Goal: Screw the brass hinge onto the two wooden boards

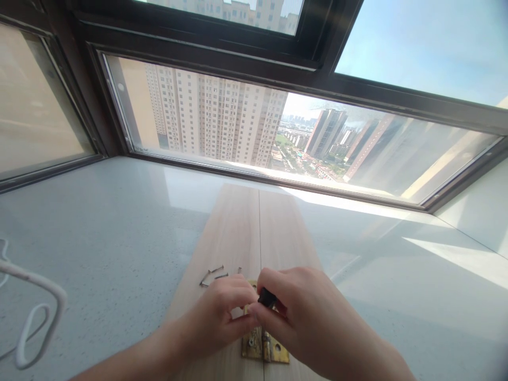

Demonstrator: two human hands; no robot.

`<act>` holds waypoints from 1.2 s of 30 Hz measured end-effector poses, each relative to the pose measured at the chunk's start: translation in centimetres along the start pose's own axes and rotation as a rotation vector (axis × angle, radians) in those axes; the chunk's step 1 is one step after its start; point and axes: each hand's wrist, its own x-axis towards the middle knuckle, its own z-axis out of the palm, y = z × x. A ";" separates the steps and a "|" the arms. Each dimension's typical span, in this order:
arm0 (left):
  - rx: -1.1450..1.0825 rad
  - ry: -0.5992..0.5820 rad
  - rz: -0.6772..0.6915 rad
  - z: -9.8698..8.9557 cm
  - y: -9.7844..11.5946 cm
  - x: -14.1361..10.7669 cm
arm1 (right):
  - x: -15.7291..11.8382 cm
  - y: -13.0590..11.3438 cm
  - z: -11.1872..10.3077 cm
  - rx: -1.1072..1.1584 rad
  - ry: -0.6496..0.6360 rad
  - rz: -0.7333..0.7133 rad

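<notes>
Two pale wooden boards (238,227) lie side by side with a thin seam between them. A brass hinge (280,353) spans the seam near the bottom, partly covered by my hands; a screw sits in its lower left hole. My right hand (299,307) is closed round a black handle (266,298) above the hinge. My left hand (222,312) is bent over the hinge's left side, its thumb and fingertips close to the handle; what they pinch, if anything, is hidden. Several loose screws (216,270) lie on the left board just beyond my left hand.
The boards rest on a speckled white sill (130,227). Dark window frames (222,61) stand beyond it, with tall buildings outside. A white looped cable or bent tube (55,296) is at the lower left.
</notes>
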 end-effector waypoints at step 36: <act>-0.002 -0.005 0.008 0.6 -0.1 -0.2 | 0.0 -0.5 -0.3 0.003 -0.015 0.017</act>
